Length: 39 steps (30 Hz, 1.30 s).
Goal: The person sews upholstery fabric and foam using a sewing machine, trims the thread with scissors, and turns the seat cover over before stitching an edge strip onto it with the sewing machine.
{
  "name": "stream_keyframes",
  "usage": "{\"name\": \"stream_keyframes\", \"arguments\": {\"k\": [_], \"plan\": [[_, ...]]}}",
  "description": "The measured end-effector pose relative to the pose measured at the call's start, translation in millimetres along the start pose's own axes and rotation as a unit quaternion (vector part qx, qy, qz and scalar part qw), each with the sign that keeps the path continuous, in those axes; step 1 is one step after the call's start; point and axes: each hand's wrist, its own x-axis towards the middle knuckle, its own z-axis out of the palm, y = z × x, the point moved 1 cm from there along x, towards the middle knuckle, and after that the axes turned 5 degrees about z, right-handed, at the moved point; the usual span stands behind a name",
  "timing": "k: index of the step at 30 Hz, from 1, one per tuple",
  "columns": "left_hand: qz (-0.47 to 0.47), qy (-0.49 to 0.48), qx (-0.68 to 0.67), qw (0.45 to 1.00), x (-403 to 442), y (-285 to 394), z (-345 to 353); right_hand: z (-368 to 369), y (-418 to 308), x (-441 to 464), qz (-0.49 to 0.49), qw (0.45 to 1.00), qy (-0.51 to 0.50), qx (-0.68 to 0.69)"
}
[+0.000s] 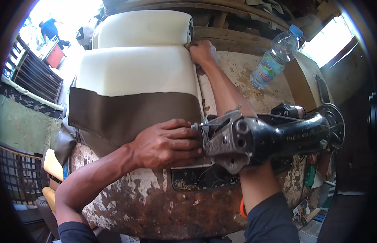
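Observation:
A large piece of upholstery material lies over the worktop, with a brown leather-like sheet (131, 109) at the front and a cream backing sheet (136, 67) folded behind it. My left hand (168, 143) holds the near right part of the brown sheet, its bent fingers close beside the needle end of a black sewing machine (273, 135). Its thumb is not clearly visible. Behind the machine's arm reaches my right arm. At the far right edge of the cream sheet, my right hand (202, 52) is closed on the material. The machine head hides part of that forearm.
A plastic water bottle (273, 60) with a blue cap stands at the back right. The worn worktop (148, 210) has flaking paint. At the left is a dark metal grille (38, 75). Farther off, a person (50, 30) is outside. A green object (311, 172) is at the right.

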Motion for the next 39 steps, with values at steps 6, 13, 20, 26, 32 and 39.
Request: {"name": "stream_keyframes", "arguments": {"k": [6,13,20,26,32,39], "plan": [[0.006,0.039,0.007,0.999,-0.2,5.4,2.3,-4.4,26.5,-15.8,-0.061,0.997,0.004,0.042],[0.013,0.045,0.022,0.999,0.6,5.8,3.3,-27.9,52.6,-75.4,-0.09,0.993,-0.056,0.057],[-0.003,0.058,-0.003,0.998,-0.6,5.6,4.7,-63.2,61.8,-136.7,-0.025,0.991,-0.129,0.033],[-0.004,0.065,-0.01,0.998,-2.5,2.4,11.0,-107.7,148.5,-204.5,0.012,0.926,-0.249,0.283],[-0.006,0.072,-0.005,0.997,0.2,2.3,5.4,-105.0,177.1,-213.9,-0.136,0.978,-0.151,0.051],[-0.014,0.07,0.001,0.997,0.9,1.3,4.5,-103.2,122.0,-227.1,-0.099,0.936,-0.208,0.265]]}}
